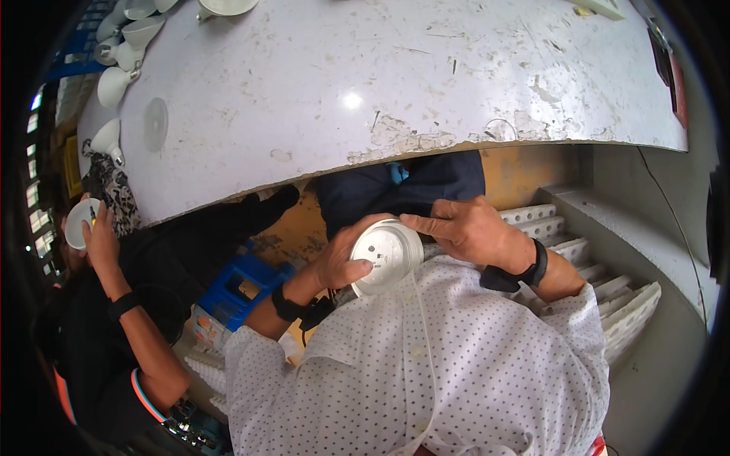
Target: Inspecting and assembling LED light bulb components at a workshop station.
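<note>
A round white lamp housing, shaped like a shallow cup, is held in front of my shirt with its open side up. Inside it is a pale disc with small dark marks and parts. My left hand is closed around its left side, the thumb reaching over the rim onto the disc. My right hand is at the far right of the rim, its index finger pressed to the edge and the other fingers curled. Whether something small sits under that fingertip is hidden.
A worn white table curves across the far side. Several white lamp bulbs lie at its left end. At left, a co-worker's hand holds a white lamp piece. A blue plastic crate and white perforated racks stand below.
</note>
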Demonstrator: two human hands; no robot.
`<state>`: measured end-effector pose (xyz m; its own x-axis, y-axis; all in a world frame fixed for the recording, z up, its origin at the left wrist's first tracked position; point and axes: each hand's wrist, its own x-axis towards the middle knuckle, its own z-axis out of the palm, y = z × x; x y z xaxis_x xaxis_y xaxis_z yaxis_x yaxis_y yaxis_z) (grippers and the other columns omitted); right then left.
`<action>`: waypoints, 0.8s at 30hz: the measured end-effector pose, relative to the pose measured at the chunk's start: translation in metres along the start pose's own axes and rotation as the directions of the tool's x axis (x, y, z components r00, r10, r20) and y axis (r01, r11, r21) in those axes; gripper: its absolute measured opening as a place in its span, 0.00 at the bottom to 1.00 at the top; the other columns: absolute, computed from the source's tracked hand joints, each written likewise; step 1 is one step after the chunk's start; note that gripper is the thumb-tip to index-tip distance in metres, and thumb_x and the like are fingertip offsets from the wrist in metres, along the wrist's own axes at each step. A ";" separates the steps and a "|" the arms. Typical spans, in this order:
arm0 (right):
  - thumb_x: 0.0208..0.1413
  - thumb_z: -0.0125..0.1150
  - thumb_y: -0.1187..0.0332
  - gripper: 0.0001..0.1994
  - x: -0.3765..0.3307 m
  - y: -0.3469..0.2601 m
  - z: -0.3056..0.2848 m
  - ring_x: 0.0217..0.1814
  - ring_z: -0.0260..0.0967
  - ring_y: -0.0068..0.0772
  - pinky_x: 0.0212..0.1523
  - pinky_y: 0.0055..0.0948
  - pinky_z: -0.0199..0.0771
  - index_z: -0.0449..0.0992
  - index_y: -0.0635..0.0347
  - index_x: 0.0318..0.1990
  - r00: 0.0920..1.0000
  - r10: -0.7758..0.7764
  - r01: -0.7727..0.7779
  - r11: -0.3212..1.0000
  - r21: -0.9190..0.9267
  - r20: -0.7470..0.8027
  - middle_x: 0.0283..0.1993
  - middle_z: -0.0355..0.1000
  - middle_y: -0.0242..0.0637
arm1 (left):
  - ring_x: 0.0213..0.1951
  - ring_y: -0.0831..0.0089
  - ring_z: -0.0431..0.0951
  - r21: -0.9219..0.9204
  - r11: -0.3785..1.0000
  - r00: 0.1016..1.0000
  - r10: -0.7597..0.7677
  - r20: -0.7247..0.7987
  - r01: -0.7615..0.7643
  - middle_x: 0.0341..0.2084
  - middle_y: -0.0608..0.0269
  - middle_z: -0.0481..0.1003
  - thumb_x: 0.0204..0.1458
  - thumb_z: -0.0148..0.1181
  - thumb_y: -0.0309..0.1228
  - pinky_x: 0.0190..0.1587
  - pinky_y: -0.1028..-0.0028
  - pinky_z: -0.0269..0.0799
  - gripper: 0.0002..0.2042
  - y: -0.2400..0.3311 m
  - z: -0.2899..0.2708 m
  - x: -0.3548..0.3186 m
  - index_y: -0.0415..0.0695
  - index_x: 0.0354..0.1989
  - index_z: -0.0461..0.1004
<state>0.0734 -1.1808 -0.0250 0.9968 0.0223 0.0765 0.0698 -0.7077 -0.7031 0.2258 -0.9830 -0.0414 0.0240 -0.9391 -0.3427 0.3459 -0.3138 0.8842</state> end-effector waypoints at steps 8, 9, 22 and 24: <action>0.44 0.58 0.72 0.17 -0.008 0.004 -0.006 0.14 0.64 0.31 0.14 0.28 0.65 0.74 0.50 0.46 0.999 0.040 -0.040 0.999 -0.021 0.013 0.21 0.66 0.32 | 0.46 0.67 0.70 -0.078 0.997 1.000 0.006 0.011 -0.005 0.44 0.50 0.68 0.40 0.51 0.46 0.48 0.70 0.66 0.36 -0.004 0.000 0.002 0.33 0.55 0.54; 0.43 0.58 0.71 0.18 -0.008 0.003 -0.006 0.15 0.64 0.31 0.14 0.28 0.65 0.74 0.50 0.46 0.999 0.046 -0.045 0.998 -0.038 0.018 0.20 0.65 0.32 | 0.46 0.66 0.70 -0.091 0.996 1.000 0.018 -0.001 -0.018 0.44 0.50 0.68 0.40 0.52 0.48 0.48 0.70 0.66 0.37 -0.005 0.001 0.002 0.33 0.55 0.54; 0.41 0.54 0.68 0.20 -0.002 -0.007 -0.014 0.20 0.66 0.25 0.17 0.23 0.67 0.73 0.52 0.46 0.998 -0.042 0.052 0.966 -0.254 0.043 0.20 0.61 0.28 | 0.44 0.68 0.71 0.023 1.000 0.997 -0.005 0.073 0.003 0.41 0.53 0.70 0.34 0.53 0.40 0.46 0.70 0.66 0.35 0.004 0.002 0.006 0.37 0.54 0.55; 0.41 0.53 0.68 0.20 -0.001 -0.008 -0.013 0.20 0.66 0.24 0.17 0.23 0.67 0.73 0.52 0.46 0.999 -0.044 0.050 0.966 -0.255 0.032 0.20 0.61 0.28 | 0.43 0.68 0.71 0.010 1.000 0.997 -0.021 0.080 0.020 0.40 0.53 0.70 0.34 0.53 0.40 0.46 0.70 0.66 0.35 0.006 0.002 0.009 0.37 0.54 0.55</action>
<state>0.0716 -1.1845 -0.0099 0.9935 0.0759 0.0844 0.1079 -0.8625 -0.4944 0.2260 -0.9934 -0.0385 -0.0585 -0.9405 -0.3348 0.3369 -0.3343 0.8802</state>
